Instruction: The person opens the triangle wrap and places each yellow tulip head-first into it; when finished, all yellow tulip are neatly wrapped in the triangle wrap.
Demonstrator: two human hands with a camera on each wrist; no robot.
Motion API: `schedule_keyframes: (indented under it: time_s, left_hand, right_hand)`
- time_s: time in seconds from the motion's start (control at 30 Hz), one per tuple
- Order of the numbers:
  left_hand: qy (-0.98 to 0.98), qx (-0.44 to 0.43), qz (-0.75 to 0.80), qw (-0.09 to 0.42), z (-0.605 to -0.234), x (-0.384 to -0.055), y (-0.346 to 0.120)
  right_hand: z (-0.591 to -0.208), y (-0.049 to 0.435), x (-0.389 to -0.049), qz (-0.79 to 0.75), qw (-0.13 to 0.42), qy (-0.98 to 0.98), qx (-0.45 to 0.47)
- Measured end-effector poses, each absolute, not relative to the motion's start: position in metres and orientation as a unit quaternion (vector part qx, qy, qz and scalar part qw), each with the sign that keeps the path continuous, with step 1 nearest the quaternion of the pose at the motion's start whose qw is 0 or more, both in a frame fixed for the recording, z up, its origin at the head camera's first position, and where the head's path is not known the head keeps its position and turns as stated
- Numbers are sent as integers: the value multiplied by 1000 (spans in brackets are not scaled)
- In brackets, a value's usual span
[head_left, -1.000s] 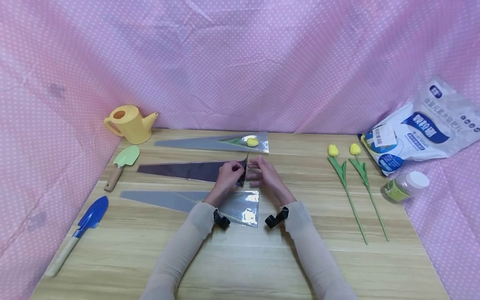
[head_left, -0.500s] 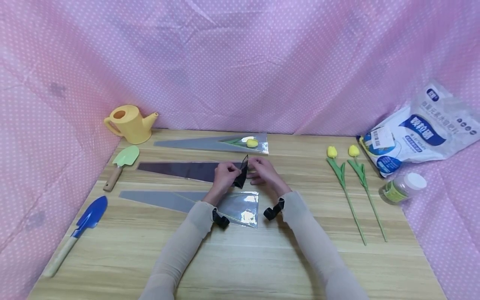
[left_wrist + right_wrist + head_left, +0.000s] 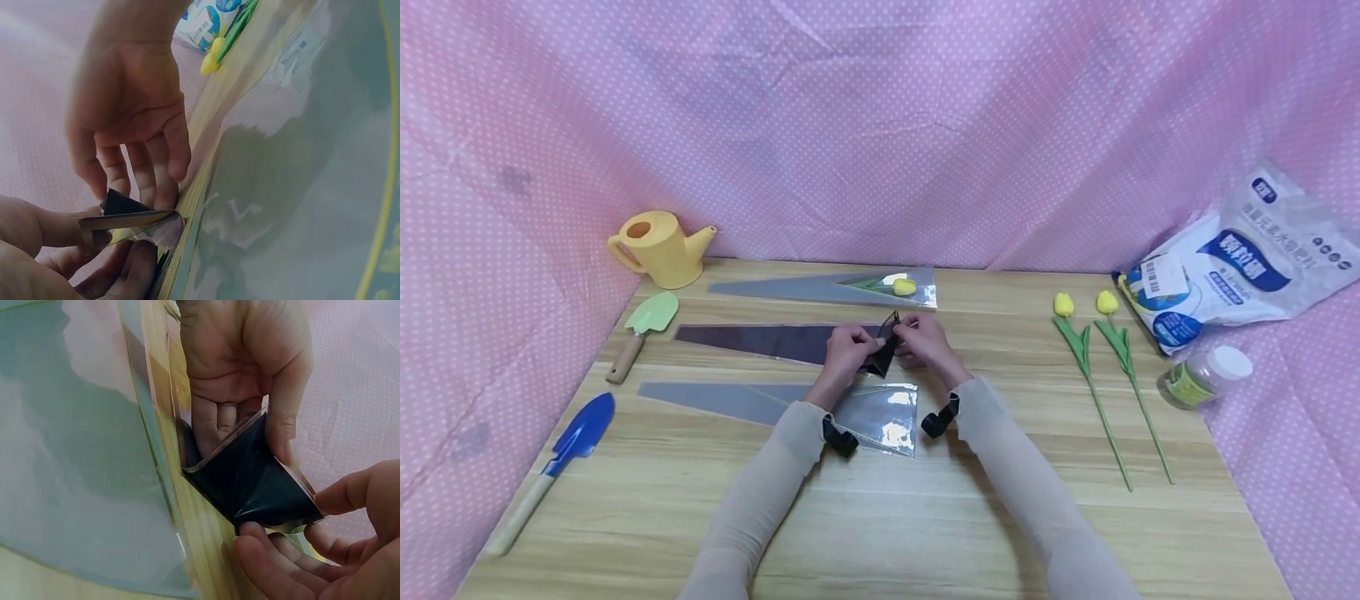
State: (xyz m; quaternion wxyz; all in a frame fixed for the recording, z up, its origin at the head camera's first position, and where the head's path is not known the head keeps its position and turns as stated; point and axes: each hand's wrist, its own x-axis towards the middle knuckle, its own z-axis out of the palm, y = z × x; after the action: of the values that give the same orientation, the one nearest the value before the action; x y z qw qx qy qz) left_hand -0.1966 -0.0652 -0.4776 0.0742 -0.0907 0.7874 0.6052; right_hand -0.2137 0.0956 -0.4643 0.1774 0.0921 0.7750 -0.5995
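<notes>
A dark tapered flower sleeve (image 3: 767, 340) lies across the middle of the table, its wide end lifted and its mouth spread apart. My left hand (image 3: 846, 352) pinches one edge of that mouth between thumb and fingers. From the other side my right hand (image 3: 927, 343) pinches the far corner of the edge. In the right wrist view the dark inside of the sleeve (image 3: 250, 478) shows between the left hand (image 3: 244, 356) and the right fingers (image 3: 272, 565). Nearest in front lies a clear sleeve (image 3: 880, 421). Behind is another clear sleeve (image 3: 775, 287) with a yellow tulip (image 3: 904, 287) inside.
Two yellow tulips (image 3: 1086, 358) lie to the right, beside a lidded jar (image 3: 1195, 383) and a white printed bag (image 3: 1232, 258). On the left are a yellow watering can (image 3: 662, 250), a green trowel (image 3: 651, 315) and a blue trowel (image 3: 580, 429). Pink cloth hangs behind.
The sleeve's wide end has been raised and its mouth spread. My right hand has moved slightly left and turned, its fingers now pinching the edge.
</notes>
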Motion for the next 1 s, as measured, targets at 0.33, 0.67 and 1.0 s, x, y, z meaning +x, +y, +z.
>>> schedule_keyframes:
  time_s: [0.33, 0.67, 1.0]
  left_hand:
    - [712, -115, 686, 93, -479, -199, -63]
    - [719, -110, 682, 73, -481, -199, -63]
    - [710, -117, 689, 90, -482, -202, -64]
  right_hand:
    - [-466, 108, -211, -596, 170, 780, 86]
    - [-466, 118, -204, -590, 189, 781, 81]
    - [-473, 130, -203, -578, 191, 791, 70]
